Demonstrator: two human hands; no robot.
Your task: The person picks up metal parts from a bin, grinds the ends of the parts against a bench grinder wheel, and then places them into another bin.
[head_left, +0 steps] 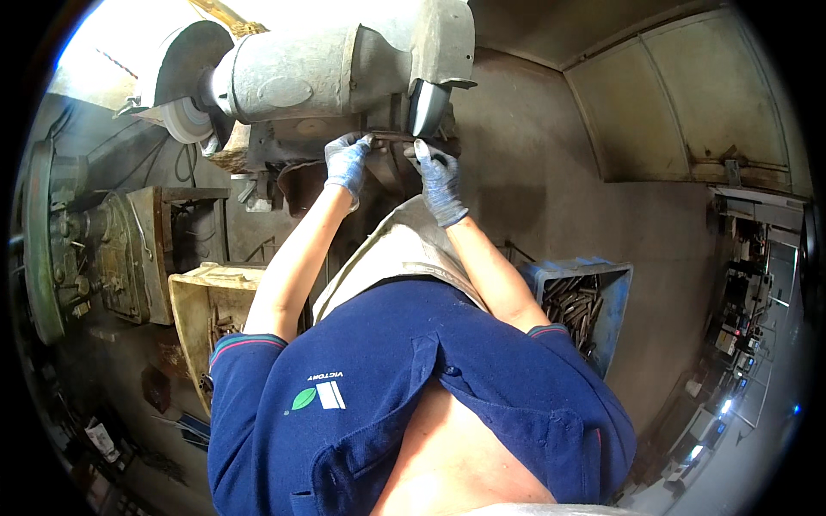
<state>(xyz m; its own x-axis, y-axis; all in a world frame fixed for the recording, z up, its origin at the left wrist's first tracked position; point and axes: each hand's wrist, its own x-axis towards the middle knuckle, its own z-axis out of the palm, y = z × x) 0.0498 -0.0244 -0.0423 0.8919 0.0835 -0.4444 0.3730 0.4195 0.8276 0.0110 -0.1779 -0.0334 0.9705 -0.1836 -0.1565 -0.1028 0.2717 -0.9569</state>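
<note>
Both my hands wear grey-blue work gloves and hold a thin dark metal piece (391,138) flat in front of a big grey bench grinder (318,64). My left hand (347,162) pinches its left end. My right hand (440,182) grips its right end, just below the grinder's right wheel (428,105), whose edge the piece meets or nearly meets. A second, pale wheel (185,120) sits at the grinder's left end under a guard.
A blue plastic crate (615,284) full of dark metal parts stands at my right. A yellowish bin (194,301) with several parts is at my left, beside an old green-grey machine (95,249). Shelves and equipment line the far right.
</note>
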